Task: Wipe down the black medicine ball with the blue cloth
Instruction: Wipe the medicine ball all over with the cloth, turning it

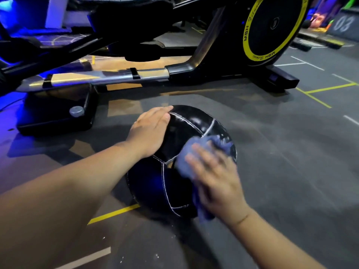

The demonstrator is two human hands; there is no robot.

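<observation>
Right hand [215, 177] lay flat, fingers spread and blurred, pressing blue cloth [183, 160] onto black medicine ball [155, 183] at its 3 o'clock side. Left hand [149, 131] rested open-palmed at ball's 11 o'clock, gripping nothing. Ball sat on grey floor [281, 152]; yellow line [114, 213] at 7 o'clock, exercise machine [272, 26] at 12 o'clock

Grey floor [281, 152] bears medicine ball [174, 136] and elliptical [272, 26].

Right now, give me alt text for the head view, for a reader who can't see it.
A person's right hand presses a blue cloth against the right side of a black medicine ball on a grey gym floor, while the left hand rests flat on its upper left. An exercise machine stands behind.
</observation>
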